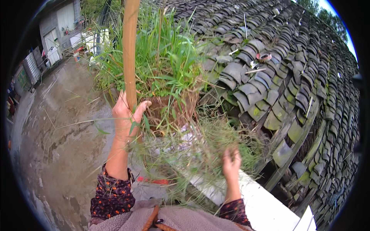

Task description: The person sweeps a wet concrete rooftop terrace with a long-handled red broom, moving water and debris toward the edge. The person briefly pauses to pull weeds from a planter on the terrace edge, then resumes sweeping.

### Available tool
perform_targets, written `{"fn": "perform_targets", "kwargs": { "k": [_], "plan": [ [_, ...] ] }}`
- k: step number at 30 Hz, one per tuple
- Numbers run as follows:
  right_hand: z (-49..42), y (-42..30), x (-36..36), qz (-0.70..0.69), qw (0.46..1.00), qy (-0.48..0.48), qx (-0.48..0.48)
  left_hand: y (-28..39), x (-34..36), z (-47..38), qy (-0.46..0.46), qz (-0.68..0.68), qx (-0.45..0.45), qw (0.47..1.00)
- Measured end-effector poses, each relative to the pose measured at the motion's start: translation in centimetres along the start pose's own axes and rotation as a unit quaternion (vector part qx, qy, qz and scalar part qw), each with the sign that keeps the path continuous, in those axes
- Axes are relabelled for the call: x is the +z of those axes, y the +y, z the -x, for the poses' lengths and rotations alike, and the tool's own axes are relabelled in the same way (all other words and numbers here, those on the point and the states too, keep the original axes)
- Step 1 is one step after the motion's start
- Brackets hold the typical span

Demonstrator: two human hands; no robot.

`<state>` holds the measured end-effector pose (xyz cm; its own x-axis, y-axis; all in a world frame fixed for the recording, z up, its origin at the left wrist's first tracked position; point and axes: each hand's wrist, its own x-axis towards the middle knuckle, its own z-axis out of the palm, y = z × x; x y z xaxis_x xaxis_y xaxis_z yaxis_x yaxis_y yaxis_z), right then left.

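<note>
Upright in front of me stands a long wooden pole (130, 55). My left hand (127, 112) is around its lower part, thumb on the right side. My right hand (231, 161) is at a loose, tangled clump of cut or pulled grass (214, 138), its fingertips blurred among the stems and seemingly gripping them. The clump hangs over a white board (257, 202). Behind it, tall green grass (170, 55) grows from a raised block of soil and roots (188, 104). What the pole's lower end looks like is hidden by grass and my arm.
An old roof of grey, mossy curved tiles (254, 83) slopes along the right, with exposed wooden beams (306, 130) and broken tiles at its edge. Concrete ground (66, 124) lies at the left, seemingly lower down. A grey building (49, 26) stands at the far left.
</note>
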<state>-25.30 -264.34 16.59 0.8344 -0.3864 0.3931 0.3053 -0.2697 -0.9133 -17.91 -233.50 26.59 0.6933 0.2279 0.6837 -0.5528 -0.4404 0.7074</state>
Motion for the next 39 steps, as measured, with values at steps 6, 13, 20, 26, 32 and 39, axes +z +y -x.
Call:
{"fn": "perform_targets", "kwargs": {
  "k": [6, 13, 20, 26, 32, 39],
  "plan": [
    [-12.8, 4.6, -18.1, 0.400, 0.861, 0.099, -0.298, 0.1, 0.3, -0.4, 0.005, -0.093, 0.054, 0.994],
    [-10.3, 11.8, -19.9, 0.553, 0.824, 0.102, -0.073, -0.5, 0.4, -0.6, 0.000, -0.056, 0.030, 0.998],
    [-12.4, 6.1, -10.2, 0.609, 0.740, -0.279, 0.056, -0.2, 0.1, -0.6, -0.001, -0.120, 0.052, 0.991],
    [-10.0, -5.7, 6.9, -0.005, 0.965, -0.229, -0.126, -0.4, 0.2, -0.8, 0.011, -0.136, 0.091, 0.986],
    [-3.7, -1.4, 11.6, -0.006, 0.974, -0.142, -0.179, 0.1, -0.3, -0.6, -0.007, -0.116, 0.092, 0.989],
    [-8.5, -13.1, 8.0, -0.036, 0.966, -0.210, -0.150, 0.5, 0.0, -0.9, 0.016, -0.155, 0.099, 0.983]
  ]
}}
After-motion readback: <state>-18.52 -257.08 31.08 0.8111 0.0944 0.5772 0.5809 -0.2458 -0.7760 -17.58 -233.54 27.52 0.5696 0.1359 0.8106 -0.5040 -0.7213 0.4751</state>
